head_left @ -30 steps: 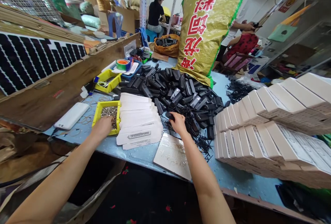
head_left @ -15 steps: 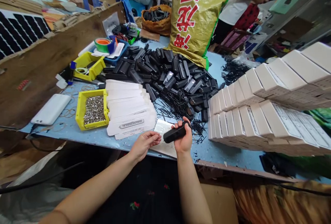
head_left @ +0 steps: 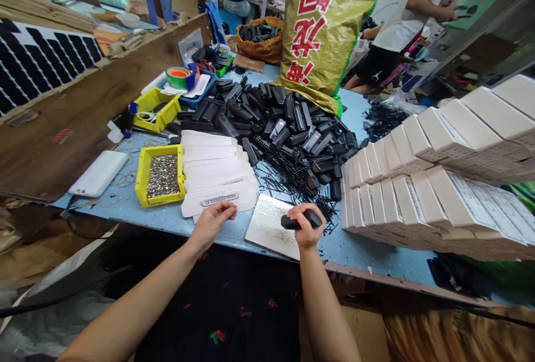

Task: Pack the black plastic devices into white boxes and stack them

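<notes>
My right hand (head_left: 307,226) is closed around an elongated black plastic piece (head_left: 290,221), held over a white board (head_left: 267,223) scattered with small shiny bits. What kind of piece it is cannot be told. My left hand (head_left: 212,223) has thumb and fingertips pressed together; whatever they hold, if anything, is too small to make out. It hovers at the front edge of a fanned stack of flat white printed cartons (head_left: 217,175). Left of the stack stands a yellow bin (head_left: 142,178) full of small metal parts (head_left: 163,175).
Black plastic pieces (head_left: 276,111) lie heaped behind, with thin black sticks (head_left: 288,170) in front. White boxes (head_left: 413,195) are stacked on the right. A gold sack (head_left: 330,28) stands at the back. A white power bank-like block (head_left: 98,172) lies left. Other people are behind.
My left hand has moved left, away from the black piece, to the cartons. My right hand has shifted slightly right and turned the piece, uncovering more of the board.
</notes>
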`<action>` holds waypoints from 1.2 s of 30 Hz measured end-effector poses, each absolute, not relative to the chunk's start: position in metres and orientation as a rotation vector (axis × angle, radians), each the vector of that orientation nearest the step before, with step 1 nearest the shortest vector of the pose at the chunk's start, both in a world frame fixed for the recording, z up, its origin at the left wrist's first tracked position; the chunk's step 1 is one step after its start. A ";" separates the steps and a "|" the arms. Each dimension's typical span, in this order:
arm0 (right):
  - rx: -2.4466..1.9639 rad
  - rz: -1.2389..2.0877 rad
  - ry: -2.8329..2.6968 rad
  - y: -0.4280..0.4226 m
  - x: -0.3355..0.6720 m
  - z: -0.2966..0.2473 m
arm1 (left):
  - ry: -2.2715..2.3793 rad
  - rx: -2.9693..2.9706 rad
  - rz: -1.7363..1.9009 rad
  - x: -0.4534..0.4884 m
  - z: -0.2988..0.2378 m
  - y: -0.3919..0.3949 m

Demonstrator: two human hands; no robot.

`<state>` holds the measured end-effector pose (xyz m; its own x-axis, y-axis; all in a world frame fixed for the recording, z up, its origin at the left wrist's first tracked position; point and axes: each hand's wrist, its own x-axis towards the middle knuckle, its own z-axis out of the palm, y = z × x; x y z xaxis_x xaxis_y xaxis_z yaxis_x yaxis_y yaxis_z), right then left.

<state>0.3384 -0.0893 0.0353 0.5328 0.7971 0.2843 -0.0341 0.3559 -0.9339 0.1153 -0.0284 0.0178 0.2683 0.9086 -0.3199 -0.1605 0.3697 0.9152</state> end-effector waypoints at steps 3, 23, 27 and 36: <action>-1.162 0.565 -0.923 -0.091 0.337 0.031 | 1.252 1.250 1.017 0.075 0.023 0.001; -0.892 0.889 -0.032 -0.084 0.358 0.031 | 1.496 2.618 0.177 0.099 0.003 -0.003; -0.928 0.853 -0.058 -0.088 0.354 0.041 | 1.532 2.647 0.091 0.099 0.011 0.003; -1.224 0.553 -0.397 -0.087 0.355 0.008 | 1.581 2.625 0.047 0.101 0.023 0.008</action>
